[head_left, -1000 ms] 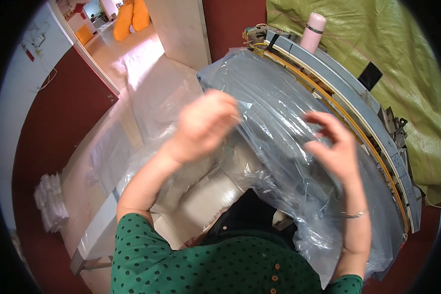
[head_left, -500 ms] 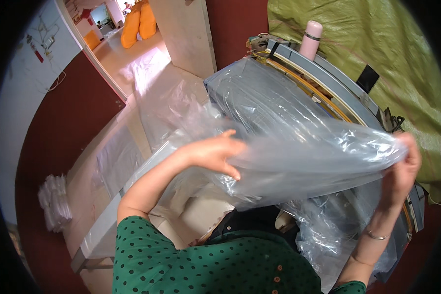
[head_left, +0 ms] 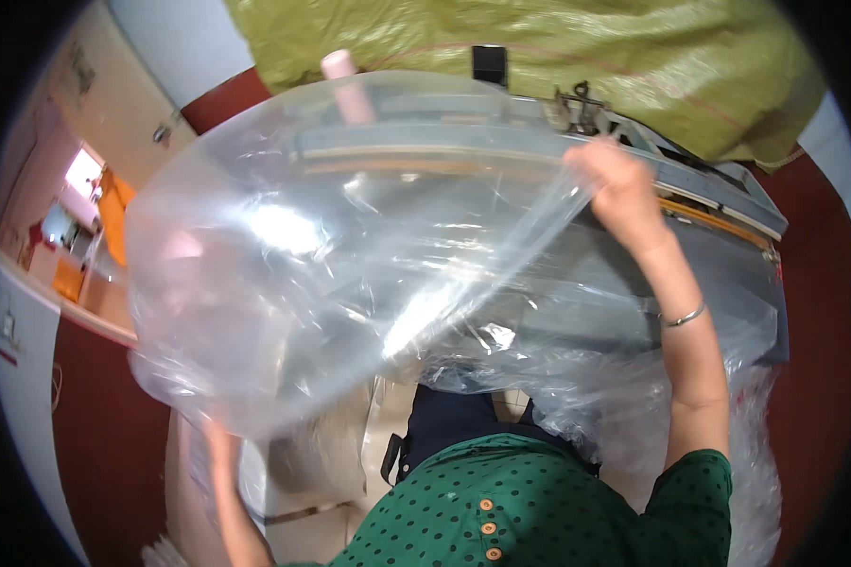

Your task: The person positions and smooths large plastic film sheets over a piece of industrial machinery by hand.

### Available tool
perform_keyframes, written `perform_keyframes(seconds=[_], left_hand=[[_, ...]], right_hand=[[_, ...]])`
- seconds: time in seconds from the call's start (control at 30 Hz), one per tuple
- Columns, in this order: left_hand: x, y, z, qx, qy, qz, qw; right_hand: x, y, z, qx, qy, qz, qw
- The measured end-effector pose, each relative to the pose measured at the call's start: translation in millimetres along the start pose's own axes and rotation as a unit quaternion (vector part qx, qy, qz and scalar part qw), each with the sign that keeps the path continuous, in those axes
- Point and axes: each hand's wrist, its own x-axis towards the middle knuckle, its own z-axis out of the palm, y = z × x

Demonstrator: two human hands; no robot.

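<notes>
A large sheet or bag of clear plastic film [head_left: 350, 246] billows across the middle, puffed out toward the left. My right hand [head_left: 619, 184] is raised over the work surface, its fingers closed on a gathered corner of the film. My left hand [head_left: 221, 437] is low at the left, at the film's lower left edge; its fingers are blurred and veiled by the plastic. Behind the film runs a long grey machine bar [head_left: 742, 203] with an orange-yellow strip. More clear film [head_left: 558, 373] lies bunched along the near edge of the dark work surface [head_left: 615, 283].
A pink bottle [head_left: 338, 66] stands at the back, partly seen through the film. Scissors or similar dark tools [head_left: 584, 106] rest on the machine near a black box-like item [head_left: 489, 64]. A green-yellow tarp [head_left: 652, 66] hangs behind. At left is an open doorway [head_left: 76, 236].
The view has turned rightward. My left hand has swung down and to the left, my right hand is held higher, and the film has spread out and ballooned between them.
</notes>
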Motion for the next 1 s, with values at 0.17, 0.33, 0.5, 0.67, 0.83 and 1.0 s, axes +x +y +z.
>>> perform_keyframes(seconds=[0.17, 0.33, 0.5, 0.67, 0.83, 1.0], left_hand=[[-61, 128, 80, 0.123, -0.745, 0.151, 0.638], [-16, 350, 175, -0.018, -0.577, 0.058, 0.814], [-48, 504, 310, -0.227, -0.548, 0.344, 0.728], [-129, 584, 414, -0.292, -0.701, 0.21, 0.616], [-167, 626, 416, -0.431, -0.777, -0.025, 0.458], [-171, 649, 399, -0.424, -0.787, 0.062, 0.443]], right_hand=[[-80, 12, -32, 0.047, -0.183, 0.166, 0.968], [-105, -9, -77, 0.103, -0.067, 0.15, 0.981], [-137, -23, -102, -0.004, -0.04, 0.092, 0.995], [-160, -37, -128, -0.092, -0.046, 0.083, 0.991], [-214, -21, -171, -0.085, -0.095, 0.161, 0.979], [-194, 4, -186, 0.143, 0.107, 0.414, 0.893]])
